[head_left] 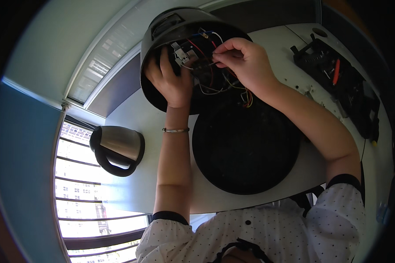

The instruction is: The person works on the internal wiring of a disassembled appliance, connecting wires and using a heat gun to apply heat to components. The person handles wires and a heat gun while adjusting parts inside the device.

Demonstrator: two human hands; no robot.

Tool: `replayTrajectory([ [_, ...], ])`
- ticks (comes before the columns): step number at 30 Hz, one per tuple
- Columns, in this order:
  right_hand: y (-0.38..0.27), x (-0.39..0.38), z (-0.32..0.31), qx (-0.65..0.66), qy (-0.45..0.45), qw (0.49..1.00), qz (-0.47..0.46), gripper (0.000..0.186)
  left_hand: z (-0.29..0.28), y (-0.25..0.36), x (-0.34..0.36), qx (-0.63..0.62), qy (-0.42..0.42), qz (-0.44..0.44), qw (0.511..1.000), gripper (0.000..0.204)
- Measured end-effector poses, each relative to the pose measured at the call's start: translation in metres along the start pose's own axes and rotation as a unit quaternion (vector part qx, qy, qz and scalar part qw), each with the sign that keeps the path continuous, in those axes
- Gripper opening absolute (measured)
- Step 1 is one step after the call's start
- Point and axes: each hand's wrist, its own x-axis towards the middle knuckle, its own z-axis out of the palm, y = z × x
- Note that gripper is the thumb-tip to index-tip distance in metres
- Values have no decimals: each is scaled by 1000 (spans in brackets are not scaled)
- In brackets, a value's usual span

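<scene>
A dark, rounded appliance housing [156, 41] lies tipped on its side at the back of the table, its open underside toward me. My left hand [173, 83] reaches inside, thumb and fingers on either side of a small metal bracket [180, 55]; some of its fingers are hidden in shadow. With thumb and index finger pressed together, my right hand [245, 61] pinches a thin white wire [212, 64] at the opening. Red, yellow and white wires [249, 100] hang out of the housing. Below it, a round black disc-shaped part [245, 149] lies flat.
A steel kettle with a black handle [120, 147] stands at the left by the window. On the right lies an opened black tool case [338, 83] with a red-handled tool [336, 72]. Small loose parts [309, 94] are scattered beside it. A partition [276, 17] borders the back.
</scene>
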Motion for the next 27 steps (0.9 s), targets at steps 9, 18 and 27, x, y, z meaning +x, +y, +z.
replayTrajectory([
  [9, -29, -24, -47, -126, -71, 984, -108, 5, -2, -12, -3, 32, 9, 3, 999, 66],
  [18, -68, -41, -201, -362, -55, 893, 260, 10, 7, -10, -2, 54, 28, 37, 997, 58],
  [27, -41, -91, -242, -349, 35, 856, 379, 10, 3, -9, -1, 48, 21, 37, 998, 55],
])
